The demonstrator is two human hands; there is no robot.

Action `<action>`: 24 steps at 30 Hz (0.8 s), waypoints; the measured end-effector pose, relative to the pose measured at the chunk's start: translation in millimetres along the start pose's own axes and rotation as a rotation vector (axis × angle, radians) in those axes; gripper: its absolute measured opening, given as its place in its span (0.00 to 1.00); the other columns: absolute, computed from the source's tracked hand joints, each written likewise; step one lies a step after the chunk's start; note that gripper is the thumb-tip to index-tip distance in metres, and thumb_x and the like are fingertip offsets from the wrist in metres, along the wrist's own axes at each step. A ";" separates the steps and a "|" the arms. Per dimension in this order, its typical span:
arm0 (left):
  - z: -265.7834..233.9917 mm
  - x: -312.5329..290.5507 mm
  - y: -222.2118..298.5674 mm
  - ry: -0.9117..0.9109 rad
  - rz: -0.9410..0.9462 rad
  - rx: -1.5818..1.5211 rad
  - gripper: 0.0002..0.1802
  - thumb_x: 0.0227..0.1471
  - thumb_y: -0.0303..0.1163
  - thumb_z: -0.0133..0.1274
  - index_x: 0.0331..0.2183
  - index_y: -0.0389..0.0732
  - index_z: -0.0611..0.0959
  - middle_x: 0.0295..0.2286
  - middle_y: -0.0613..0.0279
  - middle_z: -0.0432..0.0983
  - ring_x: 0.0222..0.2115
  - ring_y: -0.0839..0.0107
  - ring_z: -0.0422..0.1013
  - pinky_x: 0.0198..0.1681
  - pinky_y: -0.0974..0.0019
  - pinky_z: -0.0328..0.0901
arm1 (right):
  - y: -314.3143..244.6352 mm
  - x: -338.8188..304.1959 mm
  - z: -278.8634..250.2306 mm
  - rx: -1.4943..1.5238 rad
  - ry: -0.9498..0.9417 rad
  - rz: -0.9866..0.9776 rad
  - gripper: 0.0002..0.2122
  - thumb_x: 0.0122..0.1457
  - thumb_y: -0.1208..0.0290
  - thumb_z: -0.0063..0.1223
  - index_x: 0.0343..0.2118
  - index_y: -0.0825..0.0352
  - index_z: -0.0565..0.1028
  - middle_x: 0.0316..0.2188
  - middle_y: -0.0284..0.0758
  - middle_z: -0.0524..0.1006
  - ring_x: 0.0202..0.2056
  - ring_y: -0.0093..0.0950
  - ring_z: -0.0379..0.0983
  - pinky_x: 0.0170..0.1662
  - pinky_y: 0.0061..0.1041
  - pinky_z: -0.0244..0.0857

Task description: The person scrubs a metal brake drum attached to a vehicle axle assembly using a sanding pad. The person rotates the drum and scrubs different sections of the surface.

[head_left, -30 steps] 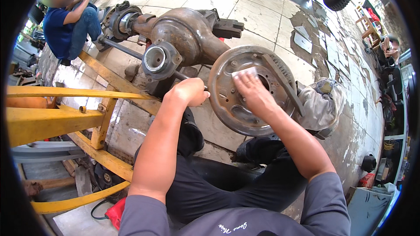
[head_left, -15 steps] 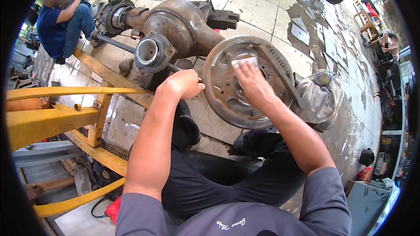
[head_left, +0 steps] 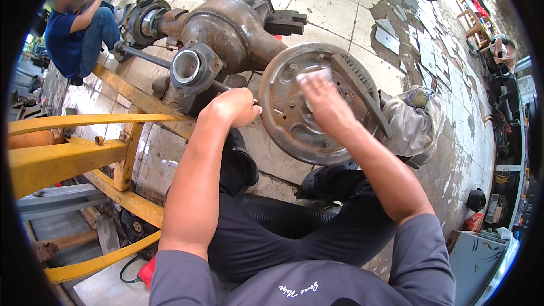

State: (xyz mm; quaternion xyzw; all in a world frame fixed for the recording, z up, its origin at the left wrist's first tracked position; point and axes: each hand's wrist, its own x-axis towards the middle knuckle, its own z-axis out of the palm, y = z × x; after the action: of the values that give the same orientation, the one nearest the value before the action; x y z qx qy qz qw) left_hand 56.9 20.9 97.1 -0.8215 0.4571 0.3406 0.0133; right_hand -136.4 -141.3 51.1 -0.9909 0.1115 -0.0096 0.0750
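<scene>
A round, rust-stained brake backing plate [head_left: 276,127] stands in front of me, with a curved brake shoe [head_left: 354,82] on its right part. My right hand [head_left: 326,105] presses a small white cloth [head_left: 313,75] against the plate's face, its fingers together over the cloth. Left of the plate, my left hand [head_left: 235,106] is closed around the end of a long axle shaft [head_left: 144,55]. That shaft passes through a metal hub [head_left: 186,67] with a round opening. Behind these lies the rusty axle housing [head_left: 215,28] with its bulging middle.
A yellow metal frame [head_left: 68,161] fills the left side. A person in blue [head_left: 68,39] squats at the far left. Right of the plate is a grey cloth bundle [head_left: 416,122]. Broken floor tiles [head_left: 388,37] lie farther right, with shelves [head_left: 510,167] at the edge.
My right hand and the white cloth have shifted very slightly on the plate. My left hand keeps its hold on the shaft.
</scene>
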 end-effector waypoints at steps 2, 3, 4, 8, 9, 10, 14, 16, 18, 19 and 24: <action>-5.8 -2.3 5.2 -0.047 -0.008 -0.003 0.22 0.61 0.43 0.51 0.39 0.32 0.85 0.39 0.40 0.80 0.43 0.47 0.76 0.49 0.52 0.68 | -4.8 -2.6 10.1 0.084 -0.049 -0.101 0.29 0.58 0.83 0.40 0.65 0.66 0.62 0.67 0.49 0.59 0.69 0.47 0.52 0.69 0.45 0.49; -8.8 -3.6 7.7 -0.071 -0.013 -0.004 0.22 0.61 0.44 0.51 0.40 0.32 0.85 0.42 0.40 0.79 0.46 0.47 0.75 0.51 0.51 0.68 | 3.7 1.1 8.5 0.066 -0.007 -0.038 0.28 0.58 0.83 0.40 0.65 0.66 0.62 0.67 0.48 0.59 0.69 0.46 0.52 0.69 0.45 0.49; -9.8 -5.5 9.2 -0.069 -0.024 -0.006 0.22 0.61 0.44 0.51 0.40 0.32 0.85 0.41 0.41 0.79 0.46 0.47 0.75 0.51 0.51 0.68 | 15.1 7.8 4.3 0.049 0.032 0.019 0.28 0.59 0.83 0.40 0.65 0.66 0.62 0.67 0.48 0.60 0.69 0.46 0.52 0.69 0.45 0.49; -6.8 -6.5 6.4 -0.030 -0.008 -0.027 0.21 0.60 0.43 0.52 0.39 0.33 0.85 0.37 0.40 0.80 0.41 0.47 0.76 0.48 0.52 0.68 | 4.8 -2.4 15.2 0.026 0.033 -0.033 0.27 0.59 0.81 0.40 0.65 0.66 0.63 0.66 0.47 0.61 0.69 0.45 0.52 0.69 0.45 0.49; -6.3 -5.7 3.7 -0.010 0.009 -0.034 0.21 0.60 0.43 0.52 0.39 0.33 0.85 0.34 0.39 0.80 0.39 0.48 0.77 0.46 0.53 0.68 | -0.1 -0.7 20.0 0.034 0.013 -0.119 0.27 0.59 0.81 0.40 0.65 0.66 0.63 0.66 0.47 0.61 0.68 0.45 0.53 0.69 0.46 0.49; -6.9 -4.8 2.3 -0.008 0.007 -0.030 0.21 0.60 0.43 0.52 0.39 0.33 0.85 0.34 0.39 0.80 0.39 0.48 0.77 0.46 0.53 0.68 | -6.6 2.1 10.3 0.113 -0.076 -0.119 0.27 0.59 0.81 0.40 0.65 0.66 0.62 0.67 0.47 0.60 0.69 0.45 0.52 0.69 0.46 0.48; -1.0 -2.2 3.1 -0.003 -0.005 -0.035 0.21 0.60 0.43 0.51 0.38 0.33 0.85 0.34 0.40 0.80 0.39 0.47 0.77 0.47 0.52 0.68 | 15.4 7.0 3.7 0.017 0.087 0.118 0.27 0.59 0.81 0.40 0.65 0.65 0.64 0.66 0.47 0.61 0.69 0.44 0.52 0.71 0.43 0.46; -0.1 -1.7 0.8 0.007 0.005 -0.044 0.20 0.60 0.42 0.51 0.38 0.33 0.85 0.35 0.39 0.80 0.39 0.47 0.77 0.47 0.52 0.68 | -1.9 1.7 10.5 0.086 0.045 -0.057 0.27 0.59 0.81 0.41 0.64 0.65 0.65 0.66 0.46 0.62 0.69 0.43 0.53 0.71 0.42 0.46; -2.1 -3.9 -3.3 0.011 0.041 -0.046 0.20 0.60 0.42 0.51 0.38 0.33 0.85 0.35 0.39 0.80 0.39 0.47 0.77 0.47 0.53 0.68 | -9.5 4.2 3.8 0.128 -0.046 -0.136 0.27 0.58 0.82 0.42 0.63 0.65 0.66 0.66 0.46 0.62 0.69 0.43 0.52 0.71 0.42 0.46; -2.2 -4.6 -0.3 -0.004 0.023 -0.042 0.20 0.60 0.42 0.51 0.38 0.33 0.85 0.35 0.39 0.80 0.39 0.47 0.77 0.47 0.53 0.68 | 1.8 7.4 5.9 0.089 -0.009 -0.134 0.27 0.57 0.82 0.42 0.63 0.65 0.66 0.66 0.46 0.62 0.69 0.43 0.52 0.71 0.42 0.46; -0.6 -0.6 0.1 0.013 0.025 -0.025 0.21 0.60 0.43 0.51 0.38 0.33 0.85 0.35 0.39 0.80 0.39 0.47 0.77 0.47 0.52 0.68 | -1.0 4.8 10.8 0.088 0.042 -0.060 0.28 0.57 0.83 0.42 0.64 0.64 0.66 0.66 0.45 0.63 0.69 0.43 0.51 0.72 0.39 0.44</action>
State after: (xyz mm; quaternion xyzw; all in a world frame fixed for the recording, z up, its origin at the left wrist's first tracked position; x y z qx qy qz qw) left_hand 56.9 21.0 98.0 -0.8180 0.4632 0.3410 -0.0040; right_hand -131.1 -139.8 40.6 -0.9891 0.0828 -0.0375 0.1156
